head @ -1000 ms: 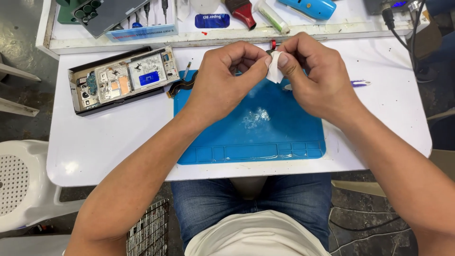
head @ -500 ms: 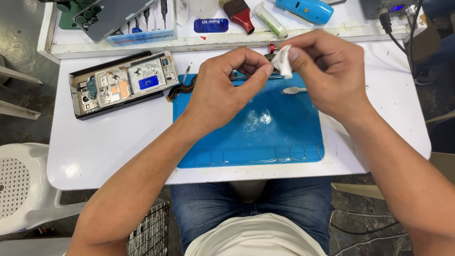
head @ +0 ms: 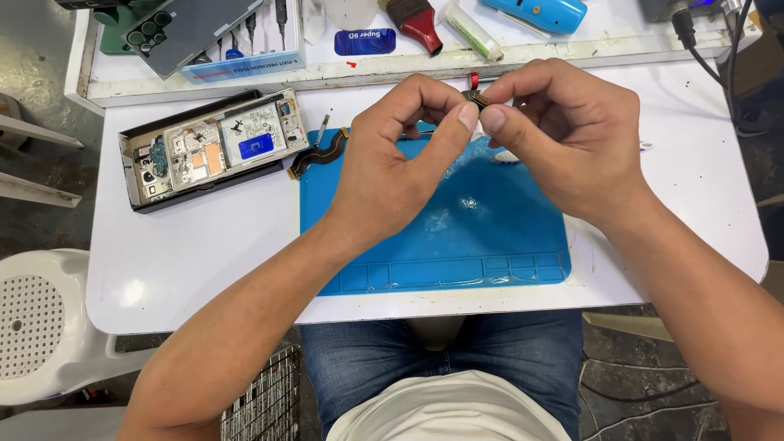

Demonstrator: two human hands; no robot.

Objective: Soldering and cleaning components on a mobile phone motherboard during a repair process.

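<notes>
Fingertips of both hands meet above the far edge of the blue silicone work mat (head: 433, 245), pinching a tiny dark component with a gold-coloured edge (head: 475, 99) between them. The left hand (head: 392, 159) holds it between thumb and forefinger, the other fingers curled; the right hand (head: 572, 135) closes thumb and forefinger on the same piece from the right. It is too small to tell what kind of part it is.

Left of the hands, on the white table (head: 188, 261), lies an opened smartphone body with its boards and blue-labelled part exposed (head: 214, 147). A black and orange flex cable (head: 318, 153) lies just beside it, reaching onto the mat's far left corner. A small white scrap (head: 506, 154) rests on the mat under the right hand. Far off, on a raised shelf, sit a red-handled brush (head: 416, 16) and a light blue plastic tool (head: 535, 12).

The work in hand looks like fine handling of the small part, perhaps cleaning or peeling it. Any move from here calls for a steady, light pinch, since the piece could easily slip or bend.
</notes>
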